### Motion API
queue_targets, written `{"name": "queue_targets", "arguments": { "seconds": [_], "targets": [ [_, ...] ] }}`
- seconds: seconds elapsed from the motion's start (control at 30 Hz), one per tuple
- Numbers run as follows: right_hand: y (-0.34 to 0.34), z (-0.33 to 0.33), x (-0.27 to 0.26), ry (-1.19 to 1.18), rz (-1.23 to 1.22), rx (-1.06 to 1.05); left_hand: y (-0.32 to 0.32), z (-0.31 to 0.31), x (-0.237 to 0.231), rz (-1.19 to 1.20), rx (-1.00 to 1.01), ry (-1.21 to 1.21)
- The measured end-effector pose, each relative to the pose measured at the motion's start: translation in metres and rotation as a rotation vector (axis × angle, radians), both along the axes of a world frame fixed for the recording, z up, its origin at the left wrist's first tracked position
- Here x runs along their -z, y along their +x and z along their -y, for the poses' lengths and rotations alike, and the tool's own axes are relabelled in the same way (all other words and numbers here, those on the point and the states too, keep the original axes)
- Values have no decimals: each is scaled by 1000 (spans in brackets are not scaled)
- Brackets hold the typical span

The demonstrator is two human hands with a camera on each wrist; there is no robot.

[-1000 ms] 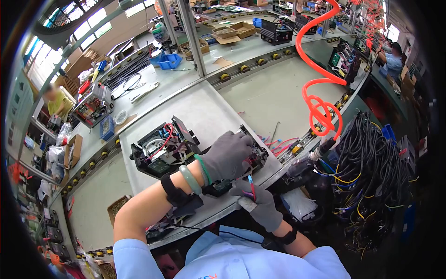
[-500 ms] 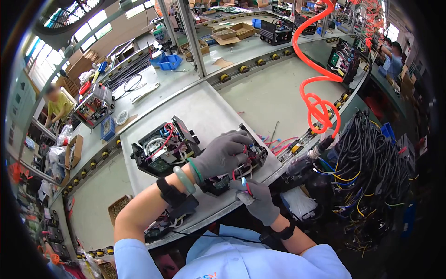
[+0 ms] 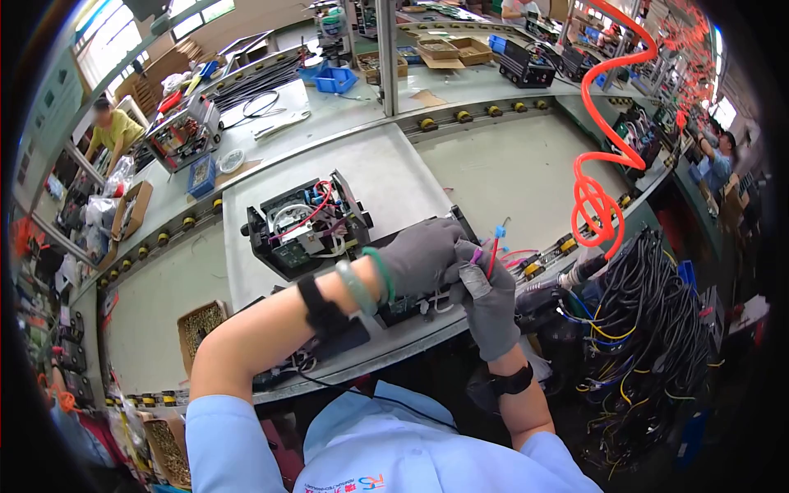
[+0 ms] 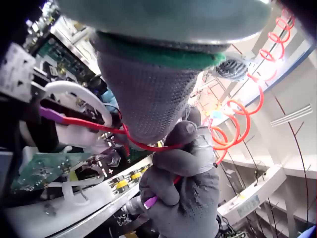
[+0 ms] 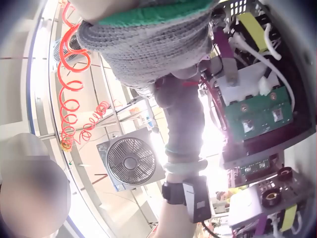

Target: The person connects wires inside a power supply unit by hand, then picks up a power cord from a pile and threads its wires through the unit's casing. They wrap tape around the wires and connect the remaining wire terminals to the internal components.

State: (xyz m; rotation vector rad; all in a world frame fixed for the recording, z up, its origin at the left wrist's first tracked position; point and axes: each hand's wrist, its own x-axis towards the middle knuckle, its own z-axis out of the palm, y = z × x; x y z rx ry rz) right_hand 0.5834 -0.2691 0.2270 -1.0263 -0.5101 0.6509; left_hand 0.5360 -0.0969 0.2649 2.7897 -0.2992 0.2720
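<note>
Both hands wear grey gloves and meet over an open electronic unit (image 3: 403, 308) with circuit boards, partly hidden under the left arm. My left hand (image 3: 423, 255) has its fingers curled at a red wire (image 4: 96, 125), its fingertips against the other hand. That wire runs out of the unit from a purple sleeve (image 4: 51, 115). My right hand (image 3: 491, 311) pinches the red wire between thumb and fingers. A blue connector (image 3: 500, 232) sticks up above the right fingers, and a purple end (image 4: 150, 202) pokes from that fist.
A second open unit (image 3: 308, 226) stands on the metal plate (image 3: 386, 168) to the left. A red coiled hose (image 3: 596, 205) hangs at the right, above a bundle of black cables (image 3: 657, 329). A box of small parts (image 3: 200, 323) lies left. Rollers line the conveyor.
The right hand has risen with the wire and come up against the left fingertips. The left hand has shifted slightly right. The head view has turned a little, moving the scene.
</note>
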Motion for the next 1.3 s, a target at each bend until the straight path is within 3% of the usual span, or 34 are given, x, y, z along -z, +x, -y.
{"name": "queue_targets", "arguments": {
  "seconds": [0.03,0.1,0.17,0.2,0.23,0.3,0.33,0.37,0.5,0.63,0.7,0.83,0.9,1.07,1.1,1.17,1.3],
  "targets": [
    [1,0,-4,-45,2,-3,-12,3,-8,256,4,98],
    [8,4,-4,-63,48,-32,-32,-1,-18,265,-64,214],
    [14,3,-9,-296,882,51,-65,-1,-40,136,-262,-103],
    [18,-7,-11,-130,1252,209,-77,3,-47,130,-272,-103],
    [15,-11,-11,-127,1248,204,-88,9,-53,140,-265,-157],
    [8,-14,-13,-135,1483,48,-104,19,-46,146,-248,-218],
    [3,-14,-13,-191,1541,-8,-110,24,-36,188,-269,16],
    [-2,-16,-11,-196,1543,-4,-114,27,-28,230,-287,252],
    [-10,-19,4,-108,1457,51,-116,34,-7,405,-375,246],
    [-9,-17,-11,-228,1632,73,-120,31,1,313,-432,208],
    [-8,-19,-9,-242,1711,47,-124,33,7,264,-461,6],
    [9,-28,-9,-186,1866,-21,-124,38,18,222,-623,-132],
    [20,-36,-27,-190,2092,-154,-125,37,14,186,-681,-256],
    [29,-55,-37,-188,2227,-182,-137,16,-6,92,-875,-66],
    [30,-53,-36,-165,2217,-197,-143,11,-8,93,-880,-68],
    [27,-52,-32,-141,2205,-210,-152,0,-12,-340,-823,-204],
    [24,-54,-23,-256,2196,-289,-141,3,-8,-343,-697,-180]
  ]
}}
